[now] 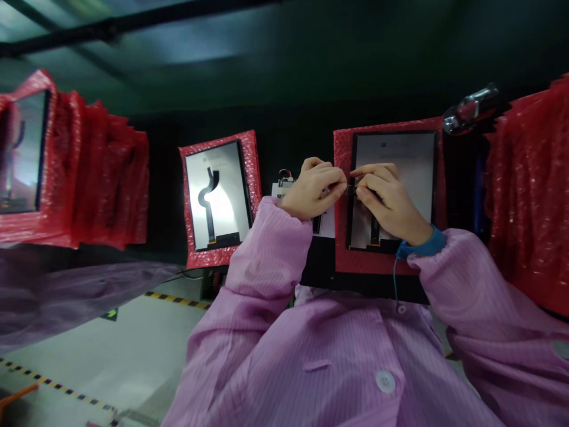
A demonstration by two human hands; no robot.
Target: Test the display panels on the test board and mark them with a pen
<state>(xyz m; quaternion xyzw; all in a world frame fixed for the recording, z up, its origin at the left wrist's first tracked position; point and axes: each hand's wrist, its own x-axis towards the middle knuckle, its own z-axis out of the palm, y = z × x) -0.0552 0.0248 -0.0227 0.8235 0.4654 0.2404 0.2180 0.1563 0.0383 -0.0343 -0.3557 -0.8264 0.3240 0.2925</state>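
Note:
My left hand (317,187) is closed in a pinch at the left edge of a display panel (406,157); what its fingertips hold is hidden. From the right, my right hand (391,198) pinches the dark upper end of a flex cable (374,230) that rises from the panel's lower edge. The fingertips of both hands almost meet there. Beneath the panel lies a red bubble-wrap bag (344,258). A small circuit board (285,185) with wires sits partly behind my left hand. A blue wrist strap (424,244) circles my right wrist.
Left of my hands, a second display panel (229,172) with a curved black flex cable rests on red bubble wrap. Stacks of red bubble-wrap bags (104,172) stand at the far left and far right. A shiny metal object (471,110) lies at the back right.

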